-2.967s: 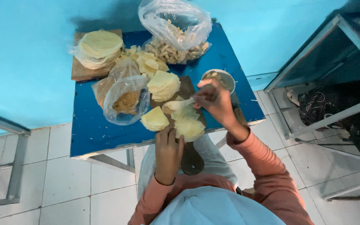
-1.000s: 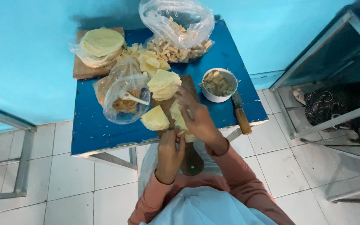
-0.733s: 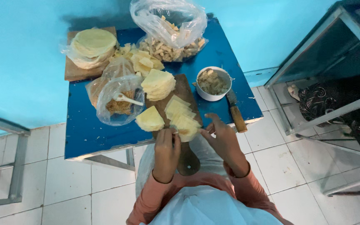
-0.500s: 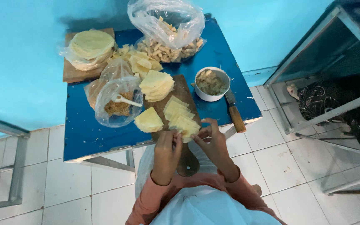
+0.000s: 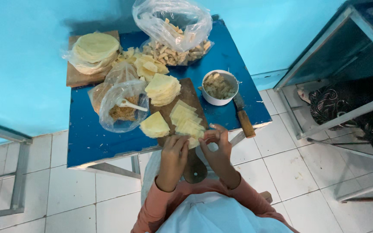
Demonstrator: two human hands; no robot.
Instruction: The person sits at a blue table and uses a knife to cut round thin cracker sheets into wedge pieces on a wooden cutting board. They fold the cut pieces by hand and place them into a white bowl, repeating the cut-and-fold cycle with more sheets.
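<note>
Both hands have come together at the near edge of the blue worktop [image 5: 87,138]. Left hand [image 5: 174,152] and right hand [image 5: 218,146] pinch one small pale yellow dough wrapper [image 5: 194,142] between them, folding it just in front of the wrapper row on the brown wooden board [image 5: 189,96].

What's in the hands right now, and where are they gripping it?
Both the left hand and right hand pinch one pale wrapper by its near edge.

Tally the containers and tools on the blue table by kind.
Plastic bags: 3
Wooden boards: 2
White bowl: 1
Knife: 1
Total: 7
</note>
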